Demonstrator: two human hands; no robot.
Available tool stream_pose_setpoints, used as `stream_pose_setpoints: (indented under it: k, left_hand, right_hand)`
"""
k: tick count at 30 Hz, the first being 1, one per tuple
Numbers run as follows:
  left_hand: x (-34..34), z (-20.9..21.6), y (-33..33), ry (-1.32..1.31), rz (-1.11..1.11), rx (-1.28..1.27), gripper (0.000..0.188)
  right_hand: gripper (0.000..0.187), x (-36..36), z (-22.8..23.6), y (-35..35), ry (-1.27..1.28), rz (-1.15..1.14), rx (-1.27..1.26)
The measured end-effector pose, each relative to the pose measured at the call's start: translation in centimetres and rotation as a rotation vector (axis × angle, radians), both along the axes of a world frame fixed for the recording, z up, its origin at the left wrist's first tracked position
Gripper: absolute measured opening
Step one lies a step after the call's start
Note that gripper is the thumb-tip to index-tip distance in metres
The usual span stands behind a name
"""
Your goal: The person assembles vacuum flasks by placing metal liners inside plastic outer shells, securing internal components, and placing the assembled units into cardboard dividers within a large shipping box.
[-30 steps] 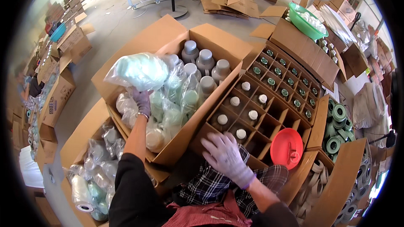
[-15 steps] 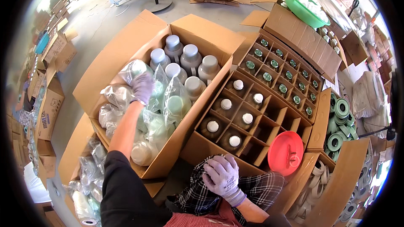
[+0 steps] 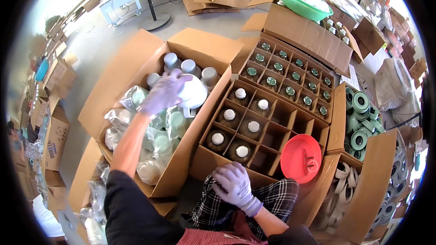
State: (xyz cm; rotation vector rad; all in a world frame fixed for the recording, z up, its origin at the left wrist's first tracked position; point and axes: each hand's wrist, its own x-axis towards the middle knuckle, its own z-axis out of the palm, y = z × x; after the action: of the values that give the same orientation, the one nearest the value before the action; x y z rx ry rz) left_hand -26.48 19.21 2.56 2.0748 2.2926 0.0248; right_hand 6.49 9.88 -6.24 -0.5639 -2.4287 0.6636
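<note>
Brown carton is sitting part bagged, part bare: clear-bagged pieces are lying near me, unbagged grey flasks standing behind, white jug among them meeting my spread left hand, grip unclear; right hand resting half-open, empty.

The left arm stretches forward, its bare forearm rising to the gloved left hand, palm down with fingers reaching rightward. The gloved right hand rests on a knee, fingers loosely bent, the right forearm slanting in from the lower edge.
</note>
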Motion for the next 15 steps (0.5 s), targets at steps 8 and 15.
stream_pose_setpoints:
  k: [8,15]
  left_hand:
    - [10.7,7.2,-17.8,-0.227,-0.581,0.555,0.064]
    - [21.1,-0.8,-24.3,-2.1,0.255,-0.224,0.062]
  right_hand:
    - [0.082,3.5,2.6,8.5,1.127,0.031,-1.371]
    - [0.079,15.5,0.8,5.2,1.313,-0.543,-1.077]
